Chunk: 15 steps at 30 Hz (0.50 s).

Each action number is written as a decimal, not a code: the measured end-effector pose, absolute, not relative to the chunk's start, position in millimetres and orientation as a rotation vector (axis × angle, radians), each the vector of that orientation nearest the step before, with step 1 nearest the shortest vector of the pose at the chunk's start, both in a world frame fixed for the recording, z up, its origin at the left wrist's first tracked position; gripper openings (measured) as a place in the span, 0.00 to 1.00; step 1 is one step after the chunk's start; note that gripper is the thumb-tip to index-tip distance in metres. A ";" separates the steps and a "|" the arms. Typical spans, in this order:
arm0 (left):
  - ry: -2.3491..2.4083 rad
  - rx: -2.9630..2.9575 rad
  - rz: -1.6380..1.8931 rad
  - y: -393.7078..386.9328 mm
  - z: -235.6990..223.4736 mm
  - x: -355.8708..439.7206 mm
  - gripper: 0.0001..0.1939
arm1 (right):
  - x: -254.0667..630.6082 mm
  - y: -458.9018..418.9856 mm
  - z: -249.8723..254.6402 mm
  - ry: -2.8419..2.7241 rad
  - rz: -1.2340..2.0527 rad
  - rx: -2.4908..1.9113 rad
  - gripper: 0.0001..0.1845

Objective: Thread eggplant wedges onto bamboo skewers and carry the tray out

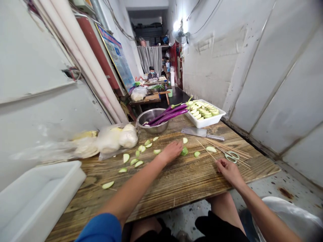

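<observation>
My left hand point(173, 151) reaches over the middle of the wooden table, fingers curled down and closed at a green-skinned vegetable slice point(184, 151). How firmly the fingertips grip it is hard to make out. At the right, my right hand point(229, 170) pinches a thin wooden skewer point(206, 150) near its lower end; it slants up to the left, its visible length bare. Loose pale slices with green skin point(126, 158) lie scattered left of my left hand. Another slice point(211, 149) rests beside the held skewer, and a small piece point(196, 154) lies between my hands.
Beyond my hands are a cleaver point(194, 131), a steel bowl point(141, 125) with purple eggplants point(168, 116), and a white tray point(209, 121) of slices. Scissors point(231, 156) lie by several skewers point(238, 150). Left are plastic bags point(108, 139) and a white bin point(73, 173). A person point(152, 74) sits far back.
</observation>
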State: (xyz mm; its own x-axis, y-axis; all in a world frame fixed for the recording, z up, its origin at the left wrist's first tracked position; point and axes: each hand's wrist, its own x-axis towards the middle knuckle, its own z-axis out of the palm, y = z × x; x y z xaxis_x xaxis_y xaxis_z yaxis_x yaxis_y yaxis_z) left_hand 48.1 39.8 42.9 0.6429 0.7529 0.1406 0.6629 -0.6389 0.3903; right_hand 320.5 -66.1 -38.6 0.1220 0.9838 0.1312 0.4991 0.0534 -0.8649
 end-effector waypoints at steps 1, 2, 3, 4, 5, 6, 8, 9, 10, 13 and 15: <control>1.116 2.502 0.452 39.0 44.3 45.0 0.11 | 320.4 -65.8 -37.4 -1.499 0.733 -1.560 0.21; 1.107 2.426 0.499 37.7 45.4 41.5 0.14 | 319.3 -65.6 -35.7 -1.499 0.733 -1.547 0.20; 1.121 2.320 0.579 35.6 45.9 37.5 0.19 | 316.7 -65.6 -33.4 -1.491 0.736 -1.525 0.20; 1.148 2.162 0.699 32.5 45.6 33.0 0.23 | 312.2 -65.7 -30.5 -1.473 0.748 -1.493 0.19; 1.159 1.960 0.825 28.6 44.3 27.7 0.26 | 305.2 -65.7 -26.9 -1.452 0.777 -1.452 0.18; 1.137 1.729 0.941 24.0 42.2 21.6 0.27 | 295.7 -65.6 -22.8 -1.433 0.826 -1.401 0.19; 0.994 1.259 1.117 14.5 36.6 7.3 0.21 | 269.5 -64.6 -13.3 -1.406 0.980 -1.279 0.22; 0.897 1.056 1.177 10.4 34.0 -0.5 0.18 | 253.5 -63.4 -8.3 -1.402 1.073 -1.213 0.22; 0.811 0.886 1.230 7.1 32.0 -8.4 0.16 | 236.4 -61.7 -3.3 -1.397 1.164 -1.149 0.21; 0.706 0.566 1.362 3.7 30.9 -29.4 0.13 | 185.3 -53.9 9.8 -1.442 1.410 -1.021 0.16; 0.697 0.449 1.434 5.9 32.9 -39.5 0.11 | 156.3 -46.9 16.1 -1.524 1.487 -0.986 0.13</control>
